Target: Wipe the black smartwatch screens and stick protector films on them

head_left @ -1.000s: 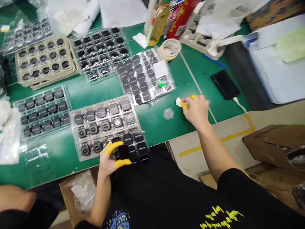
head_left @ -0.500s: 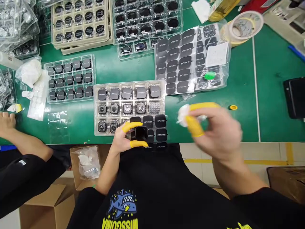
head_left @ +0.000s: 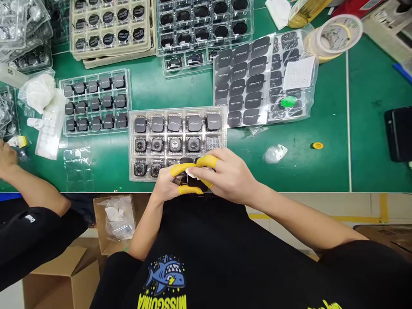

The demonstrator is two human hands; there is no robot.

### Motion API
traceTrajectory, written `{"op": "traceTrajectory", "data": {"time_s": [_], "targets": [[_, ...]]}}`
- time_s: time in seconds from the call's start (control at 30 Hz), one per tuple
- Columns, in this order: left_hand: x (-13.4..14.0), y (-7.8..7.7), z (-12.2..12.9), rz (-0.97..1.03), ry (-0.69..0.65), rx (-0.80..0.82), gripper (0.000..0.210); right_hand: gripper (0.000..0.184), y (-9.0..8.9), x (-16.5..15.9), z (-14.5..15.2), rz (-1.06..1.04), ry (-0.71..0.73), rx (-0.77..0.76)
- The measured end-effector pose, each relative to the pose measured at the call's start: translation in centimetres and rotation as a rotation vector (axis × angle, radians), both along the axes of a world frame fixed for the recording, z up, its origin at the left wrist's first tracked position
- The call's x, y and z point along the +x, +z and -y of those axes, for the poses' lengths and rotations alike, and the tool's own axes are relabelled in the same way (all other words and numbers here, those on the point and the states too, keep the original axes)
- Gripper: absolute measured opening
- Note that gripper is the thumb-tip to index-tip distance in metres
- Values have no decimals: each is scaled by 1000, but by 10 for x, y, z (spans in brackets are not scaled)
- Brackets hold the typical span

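My left hand (head_left: 169, 182), with yellow finger cots on thumb and finger, grips a black square smartwatch body (head_left: 195, 183) by its sides over the front edge of the table. My right hand (head_left: 227, 174), also in yellow finger cots, pinches a white wipe (head_left: 189, 172) against the watch's upper face. The fingers hide most of the watch. Just behind the hands lies a clear tray (head_left: 131, 148) of black square watch bodies; its back row carries printed dark films, the other rows show round sensor backs. One pocket (head_left: 212, 143) at its right holds no watch.
Crumpled clear plastic (head_left: 275, 153) and a yellow ring (head_left: 317, 146) lie to the right. Behind are printed film sheets (head_left: 246, 81), tape rolls (head_left: 337, 38) and lens trays (head_left: 202, 25). Another tray (head_left: 95, 103) stands left, near a co-worker's arm (head_left: 35, 189).
My right hand has swung left from the open table with the white wipe and now meets the watch in my left hand. The left hand keeps its hold.
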State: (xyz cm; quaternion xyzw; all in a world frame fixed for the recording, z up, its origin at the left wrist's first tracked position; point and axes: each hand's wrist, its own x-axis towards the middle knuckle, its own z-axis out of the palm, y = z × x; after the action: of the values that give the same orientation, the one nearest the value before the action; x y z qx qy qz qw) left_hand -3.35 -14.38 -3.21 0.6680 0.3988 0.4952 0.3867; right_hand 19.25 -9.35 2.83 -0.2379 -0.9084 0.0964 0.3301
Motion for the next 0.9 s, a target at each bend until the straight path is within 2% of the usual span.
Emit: {"op": "traceTrajectory", "data": {"time_s": [0.2,0.3,0.4,0.57,0.73,0.9], "targets": [[-1,-2,1,26,-8,-34,73,21,0,2,-4,-7,211,-109],[-2,-3,1,21,3,-22,73,24,-2,2,-12,11,152,-21],[-1,-6,2,76,7,-95,74,27,-3,1,-17,-6,103,26],[0,-11,8,130,-2,-296,76,25,2,-4,-16,26,225,-37],[1,-8,8,185,10,-360,74,25,-3,-10,-21,-7,79,79],[3,-3,6,224,19,-377,75,19,2,3,-24,78,40,21]]}}
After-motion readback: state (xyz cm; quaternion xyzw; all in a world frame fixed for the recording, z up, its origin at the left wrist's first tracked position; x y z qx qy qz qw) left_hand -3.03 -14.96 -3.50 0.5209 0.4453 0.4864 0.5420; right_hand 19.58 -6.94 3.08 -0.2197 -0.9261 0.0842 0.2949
